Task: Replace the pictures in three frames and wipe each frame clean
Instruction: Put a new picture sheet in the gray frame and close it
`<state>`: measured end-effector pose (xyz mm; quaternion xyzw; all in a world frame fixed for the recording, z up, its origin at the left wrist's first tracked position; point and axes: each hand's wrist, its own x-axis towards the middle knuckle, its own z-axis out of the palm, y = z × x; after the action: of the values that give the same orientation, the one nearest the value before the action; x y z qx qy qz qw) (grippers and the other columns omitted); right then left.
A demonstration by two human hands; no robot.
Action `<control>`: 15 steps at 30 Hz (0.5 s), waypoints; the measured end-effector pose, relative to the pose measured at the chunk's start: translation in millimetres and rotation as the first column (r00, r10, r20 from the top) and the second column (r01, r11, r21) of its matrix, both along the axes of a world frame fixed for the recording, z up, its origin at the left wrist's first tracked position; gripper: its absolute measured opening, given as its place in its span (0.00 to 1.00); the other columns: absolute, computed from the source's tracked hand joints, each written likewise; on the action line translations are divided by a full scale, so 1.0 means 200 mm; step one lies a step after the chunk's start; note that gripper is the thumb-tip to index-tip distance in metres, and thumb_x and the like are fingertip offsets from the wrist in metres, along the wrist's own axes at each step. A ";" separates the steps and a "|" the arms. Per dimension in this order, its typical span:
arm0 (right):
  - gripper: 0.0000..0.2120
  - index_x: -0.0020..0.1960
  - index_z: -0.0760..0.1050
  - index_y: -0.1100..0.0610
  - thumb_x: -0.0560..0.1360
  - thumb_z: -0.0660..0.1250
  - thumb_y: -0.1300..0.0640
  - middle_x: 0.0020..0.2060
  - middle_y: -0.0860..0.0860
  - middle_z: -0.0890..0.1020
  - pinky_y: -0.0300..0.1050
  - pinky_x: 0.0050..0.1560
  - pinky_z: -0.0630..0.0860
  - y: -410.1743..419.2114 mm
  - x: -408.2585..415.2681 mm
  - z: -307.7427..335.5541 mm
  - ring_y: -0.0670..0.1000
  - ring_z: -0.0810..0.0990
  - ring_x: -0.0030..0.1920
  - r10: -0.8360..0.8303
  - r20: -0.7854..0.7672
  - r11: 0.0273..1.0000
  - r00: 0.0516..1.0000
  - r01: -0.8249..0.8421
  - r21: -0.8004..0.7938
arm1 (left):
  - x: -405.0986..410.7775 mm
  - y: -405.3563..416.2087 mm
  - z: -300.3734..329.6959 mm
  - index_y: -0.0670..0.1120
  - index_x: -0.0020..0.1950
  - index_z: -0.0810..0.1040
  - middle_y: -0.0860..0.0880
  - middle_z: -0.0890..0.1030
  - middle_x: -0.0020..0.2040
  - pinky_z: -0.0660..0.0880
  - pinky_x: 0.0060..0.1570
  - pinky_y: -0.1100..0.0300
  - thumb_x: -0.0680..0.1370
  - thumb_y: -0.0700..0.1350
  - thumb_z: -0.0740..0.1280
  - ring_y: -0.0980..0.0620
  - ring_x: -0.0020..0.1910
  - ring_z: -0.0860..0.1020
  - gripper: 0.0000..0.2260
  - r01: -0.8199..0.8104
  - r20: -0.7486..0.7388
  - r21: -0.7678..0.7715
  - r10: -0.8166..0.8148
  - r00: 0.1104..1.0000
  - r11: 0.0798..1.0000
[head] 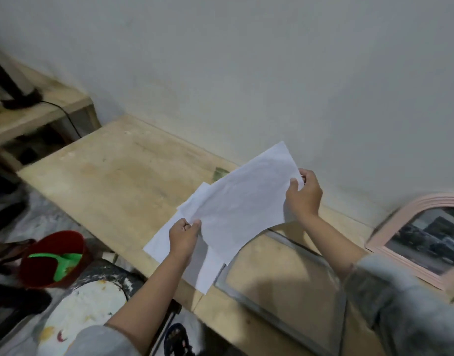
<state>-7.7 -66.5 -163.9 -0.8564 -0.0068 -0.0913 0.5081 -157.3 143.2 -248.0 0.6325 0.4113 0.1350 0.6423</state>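
Observation:
I hold a white paper sheet with an arch-cut lower edge above the wooden table. My left hand pinches its lower left corner and my right hand pinches its upper right edge. More white sheets lie flat on the table under it. An arched pane of glass with a grey edge lies on the table just below the held sheet. A pink arched frame with a dark picture in it leans at the far right.
A red bucket holding a green scoop stands on the floor at the left. A paint-spattered round stool sits below the table's front edge. A lower wooden bench with a black cable is at the back left. The wall runs behind the table.

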 end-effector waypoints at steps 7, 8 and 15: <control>0.13 0.61 0.72 0.57 0.77 0.59 0.59 0.56 0.54 0.79 0.53 0.56 0.73 0.69 0.23 0.01 0.56 0.77 0.54 0.152 0.105 0.969 0.983 -0.127 -0.211 | 0.03 0.45 -0.04 0.45 0.34 0.61 0.45 0.66 0.31 0.69 0.34 0.55 0.77 0.41 0.67 0.50 0.32 0.67 0.17 -0.167 -0.025 -0.151 0.166 0.986 0.974; 0.13 0.61 0.72 0.56 0.77 0.59 0.59 0.56 0.54 0.79 0.53 0.57 0.73 0.83 0.26 0.00 0.56 0.77 0.54 0.178 0.091 0.961 0.980 -0.152 -0.232 | 0.03 0.56 -0.05 0.44 0.36 0.63 0.43 0.68 0.33 0.73 0.36 0.53 0.77 0.41 0.67 0.49 0.34 0.69 0.15 -0.200 -0.045 -0.168 0.195 0.980 0.965; 0.13 0.61 0.72 0.56 0.77 0.59 0.61 0.55 0.56 0.79 0.53 0.58 0.71 1.57 0.34 -0.15 0.57 0.76 0.55 0.309 -0.072 0.890 0.948 -0.315 -0.329 | -0.01 1.06 -0.11 0.39 0.48 0.72 0.43 0.75 0.45 0.70 0.37 0.57 0.78 0.38 0.63 0.46 0.43 0.74 0.03 -0.422 -0.173 -0.089 0.403 0.899 0.902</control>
<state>60.2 246.7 -193.5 -0.9190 -0.1551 0.0016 0.3625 -158.4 354.8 -270.3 0.4980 0.5910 0.1941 0.6042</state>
